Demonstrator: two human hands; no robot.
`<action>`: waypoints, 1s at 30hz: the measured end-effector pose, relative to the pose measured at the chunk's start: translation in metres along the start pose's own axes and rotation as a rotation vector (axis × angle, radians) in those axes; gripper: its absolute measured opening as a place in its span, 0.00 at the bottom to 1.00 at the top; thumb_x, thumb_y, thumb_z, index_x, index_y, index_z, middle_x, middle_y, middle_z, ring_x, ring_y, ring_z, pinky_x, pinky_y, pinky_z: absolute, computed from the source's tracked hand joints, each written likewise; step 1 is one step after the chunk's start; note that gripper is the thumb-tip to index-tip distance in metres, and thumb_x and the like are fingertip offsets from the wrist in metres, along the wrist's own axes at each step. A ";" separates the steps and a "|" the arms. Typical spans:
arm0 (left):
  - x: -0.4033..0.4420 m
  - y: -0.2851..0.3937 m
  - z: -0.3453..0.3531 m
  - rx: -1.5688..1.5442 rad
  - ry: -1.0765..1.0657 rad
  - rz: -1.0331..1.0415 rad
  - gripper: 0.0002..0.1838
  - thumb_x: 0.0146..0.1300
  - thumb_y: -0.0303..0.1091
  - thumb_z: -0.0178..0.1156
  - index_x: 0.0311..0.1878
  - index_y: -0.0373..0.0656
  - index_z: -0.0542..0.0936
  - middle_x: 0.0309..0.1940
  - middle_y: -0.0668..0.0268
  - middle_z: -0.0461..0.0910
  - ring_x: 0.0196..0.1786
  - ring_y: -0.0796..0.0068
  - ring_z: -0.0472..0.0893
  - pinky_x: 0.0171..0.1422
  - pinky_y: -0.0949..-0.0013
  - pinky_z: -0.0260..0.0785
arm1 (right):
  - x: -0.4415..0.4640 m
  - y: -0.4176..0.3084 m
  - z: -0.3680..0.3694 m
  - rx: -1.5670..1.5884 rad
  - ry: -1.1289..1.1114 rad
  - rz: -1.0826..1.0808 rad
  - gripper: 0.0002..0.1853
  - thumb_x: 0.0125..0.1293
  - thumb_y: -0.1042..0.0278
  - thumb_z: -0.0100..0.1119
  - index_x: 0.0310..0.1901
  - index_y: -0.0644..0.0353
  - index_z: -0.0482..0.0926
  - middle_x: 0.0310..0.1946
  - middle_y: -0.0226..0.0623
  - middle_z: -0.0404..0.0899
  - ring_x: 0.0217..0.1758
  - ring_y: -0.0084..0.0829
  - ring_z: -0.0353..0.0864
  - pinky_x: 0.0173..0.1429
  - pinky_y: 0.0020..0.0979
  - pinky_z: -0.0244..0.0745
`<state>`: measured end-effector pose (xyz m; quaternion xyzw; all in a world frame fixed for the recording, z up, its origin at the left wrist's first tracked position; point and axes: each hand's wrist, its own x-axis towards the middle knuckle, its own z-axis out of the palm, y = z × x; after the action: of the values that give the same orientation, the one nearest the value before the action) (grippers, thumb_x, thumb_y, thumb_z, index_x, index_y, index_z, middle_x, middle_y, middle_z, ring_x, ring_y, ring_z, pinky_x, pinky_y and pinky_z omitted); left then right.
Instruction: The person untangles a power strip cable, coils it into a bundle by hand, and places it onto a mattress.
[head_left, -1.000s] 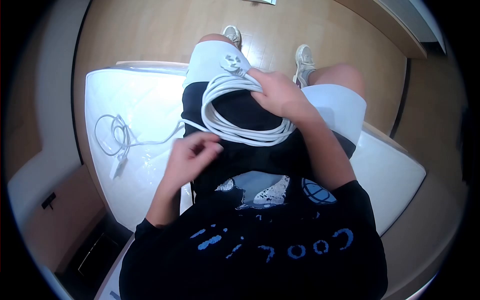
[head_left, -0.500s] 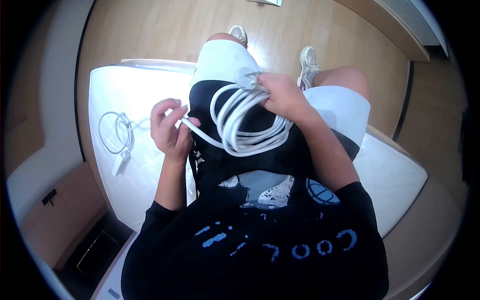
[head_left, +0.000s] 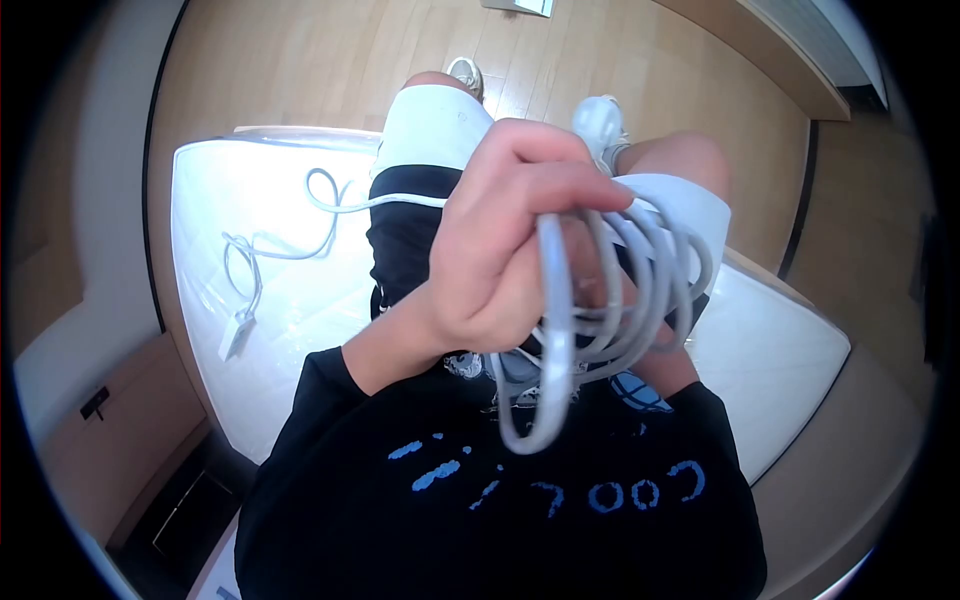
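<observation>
A coil of white cable (head_left: 556, 330) is held up in front of my black shirt. My left hand (head_left: 495, 240) is closed around a loop at the coil's near side, fingers bent over its top. Behind the loops, my right hand (head_left: 590, 265) grips the coil and is mostly hidden. A pale, blurred end piece, seemingly the plug (head_left: 597, 122), sticks up beyond the coil over one shoe. From the coil a loose stretch of cable (head_left: 400, 199) runs left across my thigh to a small white block (head_left: 236, 335) at its other end.
I sit on a plastic-covered white mattress (head_left: 290, 380). Wooden floor (head_left: 300, 60) lies ahead under my shoes. A wooden edge (head_left: 760, 50) stands at upper right, and a pinkish cabinet (head_left: 120, 430) at lower left.
My left hand has moved right and up from the loose cable onto the coil. The coil has come closer to the camera, and the loose cable now stretches out to the left.
</observation>
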<state>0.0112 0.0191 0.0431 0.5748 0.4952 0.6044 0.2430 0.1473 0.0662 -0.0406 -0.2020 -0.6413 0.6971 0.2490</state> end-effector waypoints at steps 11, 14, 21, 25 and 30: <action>0.000 -0.005 -0.005 0.581 -0.011 -0.328 0.21 0.61 0.20 0.69 0.59 0.41 0.85 0.35 0.61 0.84 0.31 0.72 0.85 0.36 0.74 0.77 | 0.014 0.034 -0.007 0.202 0.020 0.191 0.13 0.66 0.71 0.69 0.50 0.61 0.80 0.39 0.34 0.81 0.41 0.26 0.82 0.45 0.29 0.78; 0.001 -0.017 -0.006 0.380 0.054 -0.462 0.14 0.62 0.22 0.71 0.52 0.35 0.86 0.34 0.61 0.87 0.27 0.79 0.84 0.31 0.77 0.75 | 0.024 0.032 -0.004 0.471 0.003 0.332 0.12 0.63 0.73 0.73 0.46 0.63 0.82 0.32 0.34 0.83 0.35 0.26 0.83 0.39 0.29 0.79; 0.001 -0.037 -0.014 0.064 0.474 -0.543 0.09 0.66 0.26 0.69 0.45 0.35 0.81 0.34 0.66 0.82 0.29 0.83 0.80 0.28 0.79 0.74 | 0.022 0.043 0.009 1.096 -0.088 0.219 0.11 0.63 0.72 0.75 0.36 0.59 0.77 0.31 0.33 0.78 0.34 0.27 0.79 0.40 0.29 0.75; 0.005 -0.030 -0.019 0.440 0.256 -0.675 0.10 0.62 0.30 0.71 0.42 0.37 0.81 0.29 0.64 0.84 0.26 0.74 0.83 0.30 0.70 0.74 | 0.024 0.038 0.002 1.003 -0.092 0.349 0.11 0.67 0.67 0.72 0.36 0.59 0.77 0.31 0.32 0.76 0.34 0.27 0.76 0.41 0.27 0.72; 0.005 -0.034 -0.007 0.750 0.011 -0.468 0.10 0.64 0.30 0.70 0.41 0.37 0.80 0.28 0.59 0.87 0.26 0.70 0.88 0.30 0.69 0.76 | 0.027 0.039 0.001 0.927 -0.056 0.356 0.09 0.67 0.69 0.70 0.45 0.61 0.80 0.33 0.32 0.78 0.35 0.26 0.76 0.40 0.26 0.70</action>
<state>-0.0055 0.0343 0.0167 0.4924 0.7983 0.3147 0.1455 0.1220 0.0796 -0.0778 -0.1576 -0.2258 0.9458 0.1722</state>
